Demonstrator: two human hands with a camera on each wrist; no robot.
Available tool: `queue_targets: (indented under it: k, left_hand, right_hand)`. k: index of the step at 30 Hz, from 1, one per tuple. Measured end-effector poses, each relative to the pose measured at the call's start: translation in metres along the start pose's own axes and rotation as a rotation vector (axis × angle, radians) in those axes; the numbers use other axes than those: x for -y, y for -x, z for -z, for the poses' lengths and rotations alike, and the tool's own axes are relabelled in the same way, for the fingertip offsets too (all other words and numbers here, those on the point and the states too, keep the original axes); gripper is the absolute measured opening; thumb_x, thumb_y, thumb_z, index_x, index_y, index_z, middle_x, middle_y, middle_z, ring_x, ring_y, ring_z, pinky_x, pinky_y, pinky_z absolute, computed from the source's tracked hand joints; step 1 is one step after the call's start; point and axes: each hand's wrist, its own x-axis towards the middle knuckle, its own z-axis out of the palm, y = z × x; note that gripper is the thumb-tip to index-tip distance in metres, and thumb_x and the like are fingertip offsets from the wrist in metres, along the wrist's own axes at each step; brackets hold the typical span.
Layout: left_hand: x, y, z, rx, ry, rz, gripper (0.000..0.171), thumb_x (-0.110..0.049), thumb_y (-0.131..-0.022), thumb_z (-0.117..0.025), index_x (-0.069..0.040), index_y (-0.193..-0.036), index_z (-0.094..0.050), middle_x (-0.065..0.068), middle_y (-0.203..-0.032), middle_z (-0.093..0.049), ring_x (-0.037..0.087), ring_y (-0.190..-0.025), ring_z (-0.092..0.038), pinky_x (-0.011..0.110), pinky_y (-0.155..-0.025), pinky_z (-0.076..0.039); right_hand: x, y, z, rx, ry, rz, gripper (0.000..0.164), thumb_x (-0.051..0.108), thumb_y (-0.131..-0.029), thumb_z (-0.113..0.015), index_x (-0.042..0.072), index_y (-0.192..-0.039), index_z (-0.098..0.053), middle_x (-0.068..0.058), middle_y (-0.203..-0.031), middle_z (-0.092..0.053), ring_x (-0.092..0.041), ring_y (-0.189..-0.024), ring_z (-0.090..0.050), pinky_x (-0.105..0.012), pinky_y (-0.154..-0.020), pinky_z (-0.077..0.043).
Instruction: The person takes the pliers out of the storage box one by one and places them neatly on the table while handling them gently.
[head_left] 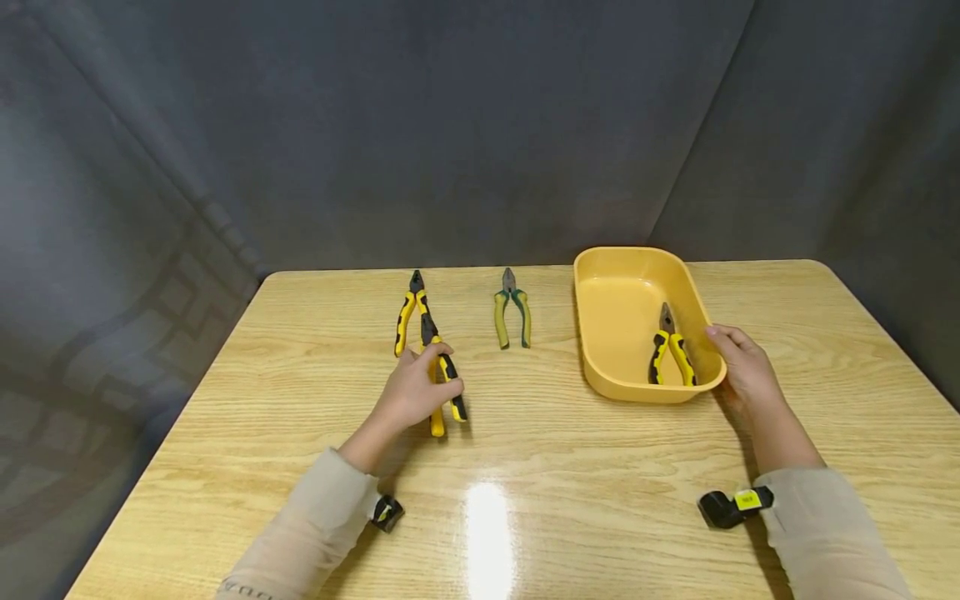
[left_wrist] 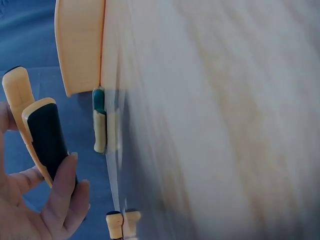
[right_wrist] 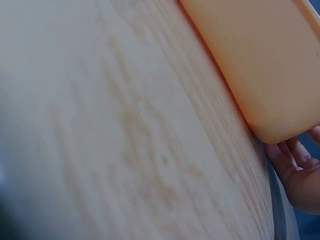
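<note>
My left hand (head_left: 412,390) grips a pair of black-and-yellow pliers (head_left: 448,367) by the handles, raised off the table in the left wrist view. Its jaws point away from me, and the handle ends (left_wrist: 47,135) stick out past my fingers. Just behind lies a second black-and-yellow pair of pliers (head_left: 406,323), partly overlapped by the held one in the head view. At the right, my right hand (head_left: 752,375) holds the near right corner of a yellow plastic bin (head_left: 615,317), thumb at its rim. Inside that bin rests another black-and-yellow pair of pliers (head_left: 683,358), jaws pointing away.
Between the left hand and the bin, green-handled pliers (head_left: 502,321) lie near the back of the wooden table (head_left: 570,467). A dark grey curtain (head_left: 480,133) hangs behind the table's far edge. Black wrist cameras sit beside both sleeves.
</note>
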Motion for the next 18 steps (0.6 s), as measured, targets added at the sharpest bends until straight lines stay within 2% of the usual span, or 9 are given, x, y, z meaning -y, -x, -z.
queue_targets:
  k: [5, 9, 13, 18]
  left_hand:
    - [0.002, 0.002, 0.002, 0.02, -0.011, 0.015, 0.055, -0.037, -0.071, -0.055, -0.025, -0.123, -0.043, 0.025, -0.121, -0.03, 0.016, -0.05, -0.037, 0.028, -0.042, -0.032]
    - [0.004, 0.004, 0.004, 0.025, -0.034, 0.015, 0.054, -0.034, -0.07, -0.055, -0.023, -0.122, -0.044, 0.021, -0.109, -0.035, 0.014, -0.046, -0.032, 0.027, -0.041, -0.031]
    - [0.007, 0.005, 0.006, 0.038, -0.066, 0.022, 0.054, -0.033, -0.068, -0.056, -0.023, -0.12, -0.045, 0.02, -0.107, -0.036, 0.017, -0.05, -0.037, 0.028, -0.043, -0.032]
    - [0.011, 0.006, 0.008, 0.064, -0.094, 0.036, 0.055, -0.033, -0.068, -0.057, -0.023, -0.121, -0.045, 0.026, -0.116, -0.033, 0.02, -0.054, -0.041, 0.029, -0.044, -0.033]
  right_hand:
    - [-0.001, -0.001, 0.001, -0.002, -0.018, -0.002, 0.014, 0.025, -0.08, -0.061, 0.018, -0.091, -0.059, 0.004, -0.089, -0.053, -0.006, -0.074, -0.056, -0.021, -0.061, -0.047]
    - [-0.002, 0.0, 0.001, 0.003, -0.044, -0.008, 0.013, 0.023, -0.08, -0.062, 0.017, -0.091, -0.06, 0.004, -0.088, -0.054, -0.007, -0.074, -0.057, -0.022, -0.061, -0.047]
    - [-0.001, 0.0, 0.001, -0.004, -0.034, -0.001, 0.012, 0.023, -0.08, -0.062, 0.017, -0.09, -0.06, 0.004, -0.089, -0.053, -0.007, -0.074, -0.057, -0.021, -0.061, -0.047]
    - [0.0, 0.0, -0.001, -0.001, -0.029, 0.011, 0.012, 0.024, -0.08, -0.061, 0.017, -0.09, -0.059, 0.004, -0.09, -0.052, -0.006, -0.074, -0.056, -0.021, -0.061, -0.047]
